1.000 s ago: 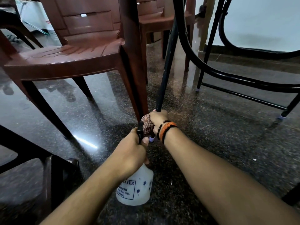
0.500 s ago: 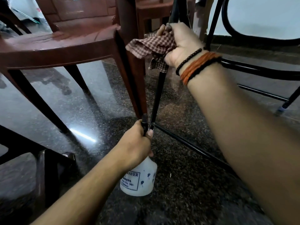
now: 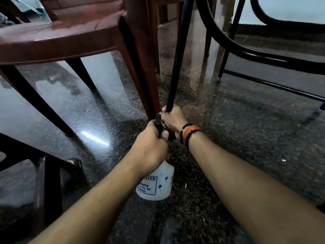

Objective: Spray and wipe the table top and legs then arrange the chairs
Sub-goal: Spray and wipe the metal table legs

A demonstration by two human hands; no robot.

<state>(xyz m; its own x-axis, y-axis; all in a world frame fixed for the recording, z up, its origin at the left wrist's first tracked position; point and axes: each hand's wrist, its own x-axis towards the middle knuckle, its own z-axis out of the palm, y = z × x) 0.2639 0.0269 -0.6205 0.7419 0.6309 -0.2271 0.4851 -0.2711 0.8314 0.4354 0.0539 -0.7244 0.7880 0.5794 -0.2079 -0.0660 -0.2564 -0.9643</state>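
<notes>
Hands both closed: right hand (image 3: 173,118) wrapped low round the black table leg (image 3: 177,55), cloth hidden; left hand (image 3: 151,147) grips the spray bottle (image 3: 158,184) just beside. I'd wipe full length, bottle parked.

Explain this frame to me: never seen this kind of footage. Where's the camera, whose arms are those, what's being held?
There is no robot here. The single view comes from a wide-angle camera on a person's head, looking down at their own arms, low near the floor. The left hand holds a white spray bottle by its black trigger head. The right hand, wearing orange and black wristbands, grips the bottom of a thin black table leg; any cloth in it is hidden. A brown plastic chair stands to the left, its leg right beside the table leg.
</notes>
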